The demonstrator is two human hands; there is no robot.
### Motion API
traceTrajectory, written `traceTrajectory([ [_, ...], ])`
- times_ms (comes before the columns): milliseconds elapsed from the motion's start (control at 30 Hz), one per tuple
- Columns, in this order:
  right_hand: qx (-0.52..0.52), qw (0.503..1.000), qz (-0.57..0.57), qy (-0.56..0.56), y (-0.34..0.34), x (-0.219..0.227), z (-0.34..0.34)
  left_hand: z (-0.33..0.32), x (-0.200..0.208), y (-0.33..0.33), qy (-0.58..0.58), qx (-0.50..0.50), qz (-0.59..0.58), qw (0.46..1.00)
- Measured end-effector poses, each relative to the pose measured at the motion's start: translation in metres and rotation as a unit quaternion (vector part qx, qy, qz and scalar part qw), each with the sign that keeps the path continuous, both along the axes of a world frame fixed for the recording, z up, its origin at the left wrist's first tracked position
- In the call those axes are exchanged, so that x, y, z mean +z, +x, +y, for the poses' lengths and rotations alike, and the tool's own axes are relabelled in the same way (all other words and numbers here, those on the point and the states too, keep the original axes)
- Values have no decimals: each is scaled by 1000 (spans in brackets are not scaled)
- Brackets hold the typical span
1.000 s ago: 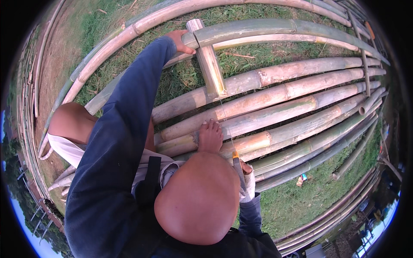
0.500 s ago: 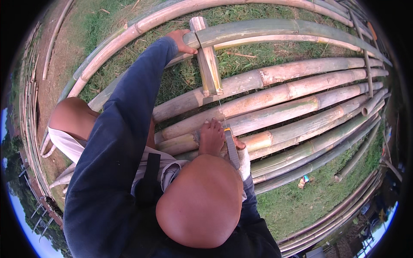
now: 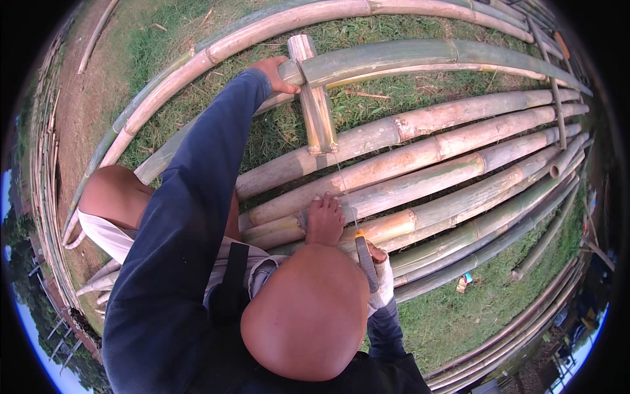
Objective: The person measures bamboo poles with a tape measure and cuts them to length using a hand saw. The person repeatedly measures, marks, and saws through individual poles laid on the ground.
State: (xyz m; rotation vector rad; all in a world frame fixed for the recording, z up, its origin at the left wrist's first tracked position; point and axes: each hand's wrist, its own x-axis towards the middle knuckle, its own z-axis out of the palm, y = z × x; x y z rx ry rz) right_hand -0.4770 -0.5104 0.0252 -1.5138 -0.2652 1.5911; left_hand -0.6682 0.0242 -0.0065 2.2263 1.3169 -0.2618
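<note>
My left hand (image 3: 272,73) is wrapped round a green bamboo pole (image 3: 394,58), just left of where a thin saw blade meets it. That pole lies across a short, thick piece of bamboo (image 3: 316,115). Lower down, my right hand (image 3: 381,276), in a whitish glove, grips the grey and yellow handle of a handsaw (image 3: 365,262). From the handle the narrow blade runs up past my bare foot (image 3: 324,220) to the green pole. My knee (image 3: 305,312) hides part of the right forearm, and the handle covers some of the right fingers.
Several long bamboo poles (image 3: 453,141) lie side by side under my foot. Another long pole (image 3: 289,25) curves across the grass beyond. More poles (image 3: 512,328) lie at the lower right, near a small colourful wrapper (image 3: 464,283) on the grass.
My right hand has drawn the saw back toward me, down and slightly right, so more of the blade shows below the pole. The left hand keeps its grip.
</note>
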Motion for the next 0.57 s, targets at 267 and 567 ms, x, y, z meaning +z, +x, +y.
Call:
traceTrajectory([
  [267,119,946,-243,180,-1,13,54,16,-14,-12,-58,24,-59,996],
  [567,137,895,-383,182,6,98,16,39,-27,-42,-99,2,-153,983],
])
